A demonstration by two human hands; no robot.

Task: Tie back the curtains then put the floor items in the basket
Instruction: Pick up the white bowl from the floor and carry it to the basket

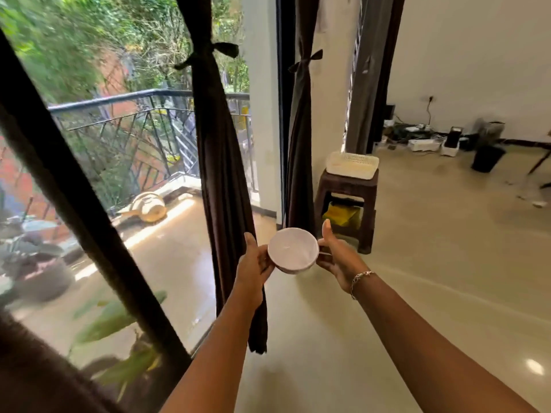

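Grasping from either side, the left grip (253, 265) and the right grip (335, 254) held a small round white bowl (293, 248) in the air at the lower centre of the frame, above the pale glossy floor (432, 263). The left fingers curled against the bowl's left wall. The right thumb stood upright beside its right rim, and a thin metal bracelet (359, 278) circled that wrist. Up and to the right, well apart from the bowl, a cream perforated plastic basket (351, 165) sat on a dark brown plastic stool (347, 186), with a yellow object (340, 216) beneath the seat. A dark brown centre curtain (220, 174) and a dark brown right curtain (301, 162) hung gathered, each cinched near the top by a knotted fabric tie (208, 52).
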